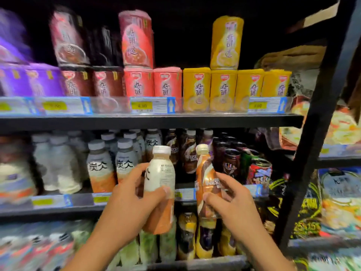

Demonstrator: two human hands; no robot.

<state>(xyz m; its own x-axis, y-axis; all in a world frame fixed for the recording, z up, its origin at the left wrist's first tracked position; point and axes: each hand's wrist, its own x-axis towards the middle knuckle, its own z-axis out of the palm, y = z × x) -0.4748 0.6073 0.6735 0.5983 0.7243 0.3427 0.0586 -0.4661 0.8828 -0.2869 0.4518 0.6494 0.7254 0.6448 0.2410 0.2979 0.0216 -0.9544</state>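
The left hand (pixel 132 194) grips a pale bottle (pixel 161 173), its fingers (pixel 140 169) curled round the far side and the thumb pressed across the label. The bottle stands almost upright, long axis vertical and white cap up. Its upper body is creamy white and its lower part orange, with dark characters on the side turned toward the hand.

Just beside it, the right hand (pixel 232 200) holds an orange bottle (pixel 205 173), with its fingers wrapped round the middle and lower body. This bottle also points cap up, with the cap leaning slightly toward the pale one. It has a cream cap and a glossy wrap of orange, white and brown swirls.

Both bottles are held in the air before the front edge of the middle shelf (pixel 48 211), near its centre, apart from each other.

On that shelf behind them stand grey-capped bottles (pixel 99 167) to the left and dark cans (pixel 231 163) toward the right end. On the upper shelf (pixel 156 121) are red cans (pixel 152 83) and yellow cans (pixel 224 89), some stacked two high, behind price labels (pixel 142 105) on its front edge.
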